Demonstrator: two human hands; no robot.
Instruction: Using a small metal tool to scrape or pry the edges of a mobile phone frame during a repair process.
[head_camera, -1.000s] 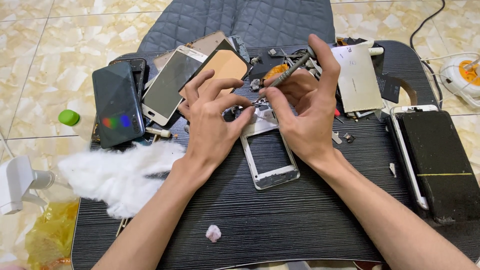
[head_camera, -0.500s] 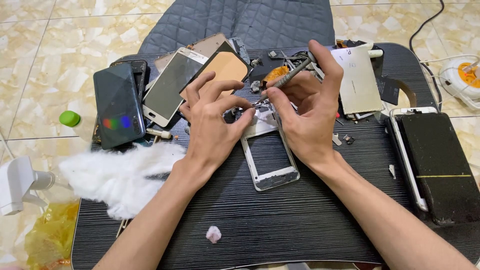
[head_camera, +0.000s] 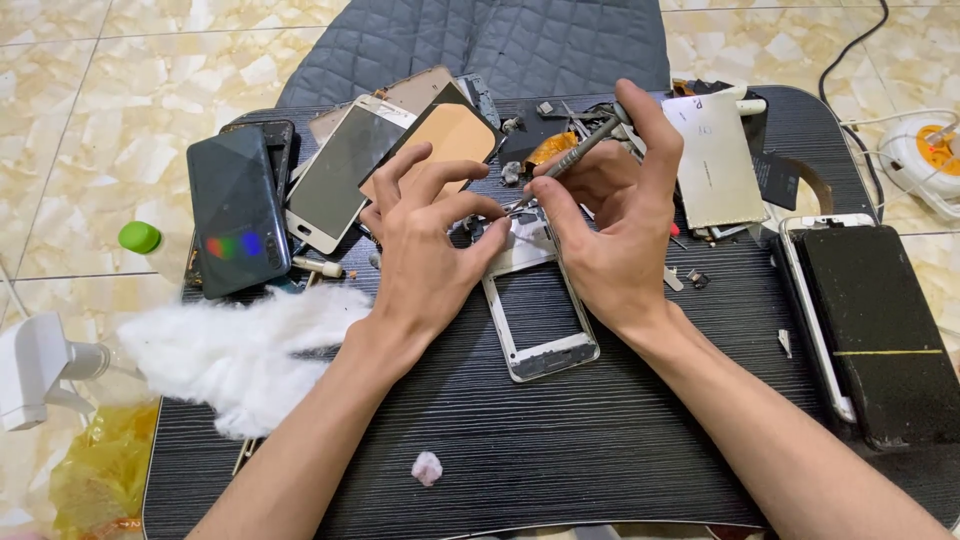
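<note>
Phone frame (head_camera: 540, 325) under both hands' fingertips, tweezers (head_camera: 570, 160) in right hand (head_camera: 610, 240).

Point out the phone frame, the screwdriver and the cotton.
phone frame (head_camera: 545, 345): head view, its lower silver edge.
screwdriver (head_camera: 578, 152): head view, mid-shaft, in the right hand (head_camera: 610, 235).
cotton (head_camera: 235, 345): head view, middle of the white wad.

On the dark ribbed table (head_camera: 600, 460) there are two bare hands, the left hand (head_camera: 425, 250) and the right hand (head_camera: 610, 225), one silver phone frame (head_camera: 540, 320), one thin metal screwdriver (head_camera: 570, 160), one white cotton pile (head_camera: 240, 345), one small pink cotton ball (head_camera: 427, 467), and one green bottle cap (head_camera: 139, 237) beside it.
</note>
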